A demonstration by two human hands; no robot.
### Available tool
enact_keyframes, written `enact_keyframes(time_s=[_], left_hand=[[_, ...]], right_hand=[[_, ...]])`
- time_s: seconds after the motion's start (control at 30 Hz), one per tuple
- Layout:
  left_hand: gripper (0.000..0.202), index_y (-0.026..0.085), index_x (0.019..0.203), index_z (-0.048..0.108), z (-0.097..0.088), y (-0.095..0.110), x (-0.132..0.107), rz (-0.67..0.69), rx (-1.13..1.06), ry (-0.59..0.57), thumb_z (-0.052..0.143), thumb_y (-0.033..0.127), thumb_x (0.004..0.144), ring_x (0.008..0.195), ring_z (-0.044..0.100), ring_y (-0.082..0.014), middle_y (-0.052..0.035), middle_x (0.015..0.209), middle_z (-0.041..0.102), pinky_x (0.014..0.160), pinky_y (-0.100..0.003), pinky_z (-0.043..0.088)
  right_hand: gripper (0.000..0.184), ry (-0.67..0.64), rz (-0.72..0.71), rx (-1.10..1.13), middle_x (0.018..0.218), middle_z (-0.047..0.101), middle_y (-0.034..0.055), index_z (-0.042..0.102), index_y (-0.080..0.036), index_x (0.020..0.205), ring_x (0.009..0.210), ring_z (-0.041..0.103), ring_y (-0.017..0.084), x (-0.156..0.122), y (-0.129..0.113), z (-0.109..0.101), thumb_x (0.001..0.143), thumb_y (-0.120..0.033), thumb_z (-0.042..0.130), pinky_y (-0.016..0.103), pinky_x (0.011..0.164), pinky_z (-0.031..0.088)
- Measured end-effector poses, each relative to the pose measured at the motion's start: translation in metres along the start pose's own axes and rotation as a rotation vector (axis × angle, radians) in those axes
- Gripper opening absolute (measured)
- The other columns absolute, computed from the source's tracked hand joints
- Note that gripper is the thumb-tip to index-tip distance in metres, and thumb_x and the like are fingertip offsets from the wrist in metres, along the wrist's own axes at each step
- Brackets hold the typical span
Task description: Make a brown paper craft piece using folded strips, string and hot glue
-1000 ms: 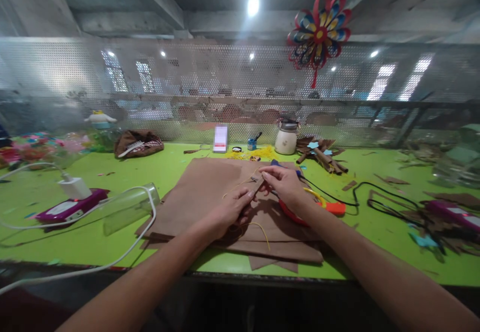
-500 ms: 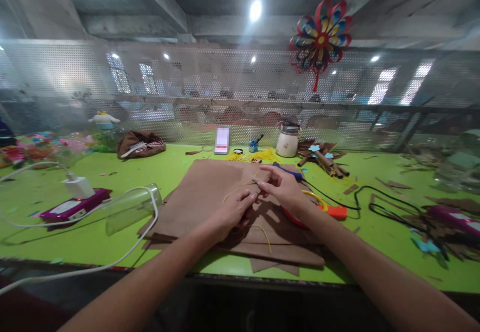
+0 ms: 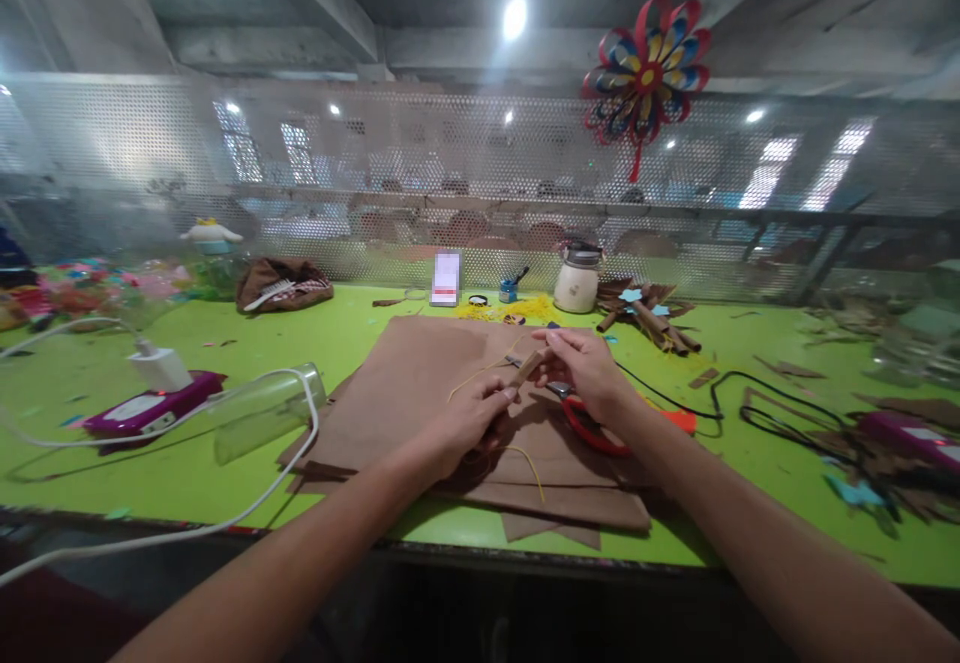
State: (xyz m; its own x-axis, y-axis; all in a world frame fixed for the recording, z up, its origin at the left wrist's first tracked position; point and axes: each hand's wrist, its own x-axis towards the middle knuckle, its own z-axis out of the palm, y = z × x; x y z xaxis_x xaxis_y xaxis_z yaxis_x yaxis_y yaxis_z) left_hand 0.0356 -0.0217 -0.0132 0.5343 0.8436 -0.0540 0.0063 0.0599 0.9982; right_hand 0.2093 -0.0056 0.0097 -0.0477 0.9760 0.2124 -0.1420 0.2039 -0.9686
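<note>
My left hand is closed around a small brown paper roll that points up and to the right. At the roll's upper end is my right hand, its curled fingers touching the roll. A thin yellow string runs up to its pinched thumb and finger, where the hold is partly hidden. More yellow string hangs below my left hand. Both hands are above a stack of brown paper sheets. Red-handled scissors lie partly under my right hand, blades toward the roll.
On the green table, a clear plastic cup lies left, beside a purple power strip with a white cable. At the back are a phone, a blue bottle, a jar and brown paper rolls.
My right hand has moved slightly up and right, uncovering the roll's upper end and more of the scissors. My left hand keeps its hold.
</note>
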Motion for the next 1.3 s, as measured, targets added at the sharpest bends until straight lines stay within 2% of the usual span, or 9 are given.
enact_keyframes(time_s=[0.1,0.27,0.43,0.63,0.87,1.0,1.13,1.2,1.3], left_hand=[[0.019,0.021,0.086,0.044,0.000,-0.001,0.000,0.014,-0.025,-0.002,0.047,0.039,0.081,0.034,0.038,-0.0063,0.0079,0.047,0.044,0.034,-0.015,0.029],[0.022,0.020,0.092,0.045,-0.001,0.000,0.000,0.028,-0.045,-0.047,0.049,0.038,0.081,0.039,0.048,-0.0079,0.0053,0.055,0.051,0.037,-0.018,0.038],[0.022,0.020,0.093,0.043,0.001,0.002,-0.001,0.032,-0.133,-0.133,0.050,0.038,0.082,0.045,0.055,-0.0104,0.0027,0.060,0.055,0.043,-0.020,0.044],[0.018,0.020,0.092,0.043,-0.001,0.000,-0.001,0.035,-0.175,-0.177,0.052,0.033,0.083,0.050,0.060,-0.0126,0.0005,0.062,0.058,0.049,-0.023,0.048],[0.021,0.014,0.089,0.052,-0.002,0.007,-0.001,-0.093,-0.271,-0.168,0.052,0.034,0.083,0.063,0.065,-0.0177,-0.0089,0.073,0.065,0.061,-0.030,0.053],[0.013,0.012,0.089,0.054,-0.003,0.011,-0.001,-0.098,-0.311,-0.204,0.051,0.023,0.083,0.064,0.066,-0.0185,-0.0106,0.072,0.066,0.058,-0.027,0.053],[0.011,0.012,0.091,0.054,-0.006,0.011,-0.001,-0.101,-0.358,-0.209,0.048,0.019,0.084,0.064,0.066,-0.0174,-0.0103,0.071,0.066,0.056,-0.023,0.051],[0.010,0.012,0.090,0.053,-0.006,0.009,-0.001,-0.083,-0.363,-0.210,0.048,0.019,0.084,0.063,0.066,-0.0170,-0.0101,0.071,0.066,0.055,-0.022,0.050],[0.007,0.013,0.087,0.051,-0.004,0.008,0.000,-0.055,-0.333,-0.207,0.048,0.019,0.084,0.059,0.065,-0.0153,-0.0093,0.070,0.066,0.052,-0.020,0.049]], right_hand=[[0.037,0.002,-0.033,-0.047,0.070,0.065,0.0035,0.057,-0.013,0.102,0.057,0.061,0.013,-0.001,-0.001,0.000,0.074,-0.037,0.061,0.026,0.054,0.050],[0.059,-0.119,-0.144,-0.201,0.074,0.062,-0.0005,0.049,-0.016,0.119,0.063,0.059,0.012,-0.005,0.004,0.007,0.065,-0.023,0.070,0.026,0.060,0.049],[0.052,-0.062,-0.201,-0.212,0.063,0.057,-0.0041,0.051,-0.013,0.115,0.054,0.054,0.010,-0.006,0.005,0.012,0.066,-0.023,0.066,0.026,0.056,0.046],[0.049,-0.034,-0.228,-0.252,0.062,0.055,-0.0043,0.052,-0.014,0.114,0.053,0.054,0.010,-0.007,0.004,0.012,0.068,-0.024,0.063,0.025,0.054,0.044],[0.045,-0.087,-0.238,-0.377,0.062,0.053,-0.0036,0.053,-0.012,0.113,0.055,0.053,0.011,-0.004,0.005,0.008,0.070,-0.023,0.060,0.027,0.058,0.043],[0.042,-0.077,-0.226,-0.370,0.060,0.053,-0.0028,0.055,-0.012,0.109,0.054,0.052,0.012,-0.005,0.001,0.012,0.071,-0.030,0.062,0.028,0.057,0.044],[0.045,-0.083,-0.125,-0.233,0.069,0.058,0.0013,0.052,-0.014,0.113,0.060,0.056,0.014,-0.009,-0.001,0.017,0.076,-0.040,0.056,0.030,0.059,0.049],[0.050,-0.084,-0.118,-0.261,0.070,0.058,0.0010,0.048,-0.015,0.119,0.061,0.056,0.015,-0.011,-0.001,0.019,0.075,-0.037,0.058,0.030,0.059,0.050],[0.056,-0.043,-0.192,-0.467,0.071,0.058,0.0007,0.047,-0.014,0.122,0.064,0.055,0.015,-0.012,0.001,0.020,0.070,-0.025,0.062,0.031,0.061,0.048]])
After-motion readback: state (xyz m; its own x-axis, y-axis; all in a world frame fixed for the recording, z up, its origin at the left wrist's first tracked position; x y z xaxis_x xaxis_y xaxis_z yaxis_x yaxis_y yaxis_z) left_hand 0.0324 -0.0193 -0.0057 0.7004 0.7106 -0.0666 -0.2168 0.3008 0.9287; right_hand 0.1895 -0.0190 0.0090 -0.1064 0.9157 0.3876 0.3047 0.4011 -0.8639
